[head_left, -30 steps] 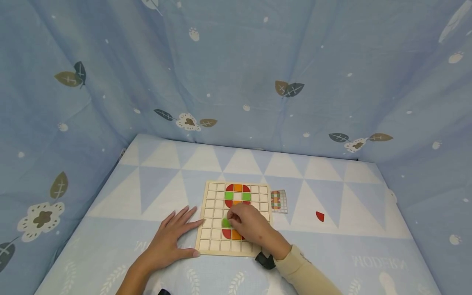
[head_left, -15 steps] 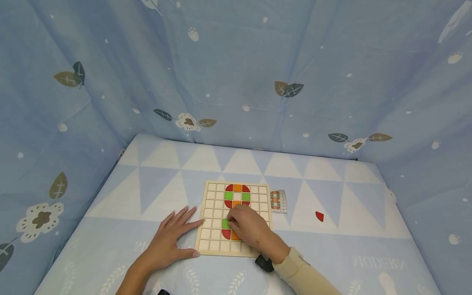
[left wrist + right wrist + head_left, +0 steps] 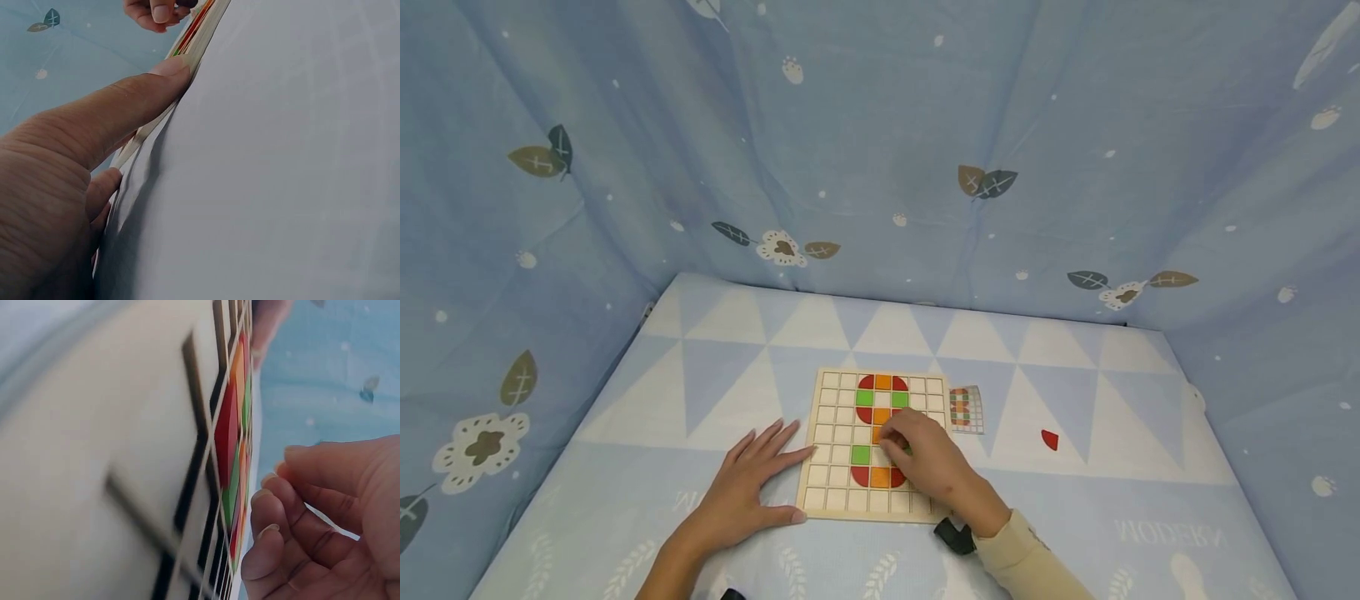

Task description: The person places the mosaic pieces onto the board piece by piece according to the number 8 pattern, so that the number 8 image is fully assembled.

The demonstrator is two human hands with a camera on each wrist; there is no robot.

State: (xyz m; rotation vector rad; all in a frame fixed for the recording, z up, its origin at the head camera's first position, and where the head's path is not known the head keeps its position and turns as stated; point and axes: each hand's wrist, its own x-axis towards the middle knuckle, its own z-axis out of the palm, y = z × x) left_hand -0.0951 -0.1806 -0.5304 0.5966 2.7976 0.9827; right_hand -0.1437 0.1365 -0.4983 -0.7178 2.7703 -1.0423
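A square wooden grid board (image 3: 831,492) lies on the cloth, with red rounded pieces, orange squares and green squares set in its cells. The left hand (image 3: 741,492) lies spread at the board's left side; its thumb touches the edge, also in the left wrist view. Just above the middle of the pattern hovers the right hand (image 3: 925,458), fingers loosely bent. In the right wrist view, nothing shows between the fingertips of the right hand (image 3: 325,519). Left of those fingers, a green square (image 3: 861,455) sits in its cell. The right hand partly covers the cells beneath it.
A small printed pattern card (image 3: 967,410) lies against the board's right edge. Farther right, one loose red rounded piece (image 3: 1050,440) rests on the patterned tablecloth (image 3: 1112,417). Blue curtains (image 3: 880,125) enclose the table at the back and sides.
My right hand has lifted slightly and moved right from the green square on the left, uncovering it and parts of the orange and red pieces. My left hand stays in place.
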